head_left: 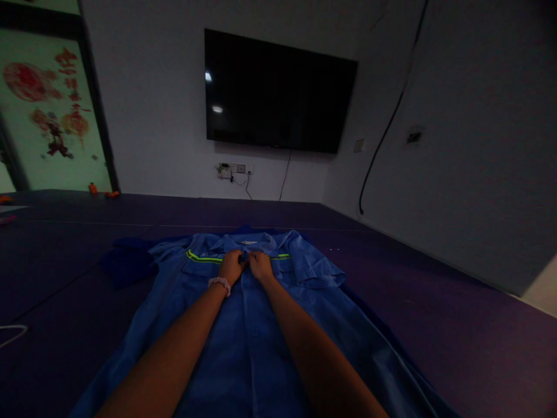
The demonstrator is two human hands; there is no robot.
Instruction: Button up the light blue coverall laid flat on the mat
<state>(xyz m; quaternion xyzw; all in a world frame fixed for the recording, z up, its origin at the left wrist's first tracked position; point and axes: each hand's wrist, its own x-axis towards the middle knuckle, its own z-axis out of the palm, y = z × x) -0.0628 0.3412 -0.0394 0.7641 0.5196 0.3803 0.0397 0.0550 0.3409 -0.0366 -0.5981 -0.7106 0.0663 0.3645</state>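
Observation:
A blue work shirt [226, 348] with a yellow-green stripe across the chest lies spread out, front up, its collar at the far end. Just below the collar, my left hand [231, 267], with a pink scrunchie [220, 284] on its wrist, is closed on the front placket. Close beside it my right hand [261, 266] pinches the placket's other edge. A bit of the fabric is raised between both hands; whether a button is between the fingers is hidden. Darker blue cloth [128, 261] shows under the shirt at the left.
The shirt rests on a dark purple surface [435, 313]. A television [278, 93] hangs on the far wall, with sockets and cables below. A black cable [385, 133] runs down the right wall. Small orange objects [111, 194] lie by the decorated door [52, 110]; a white cord [15, 328] is at left.

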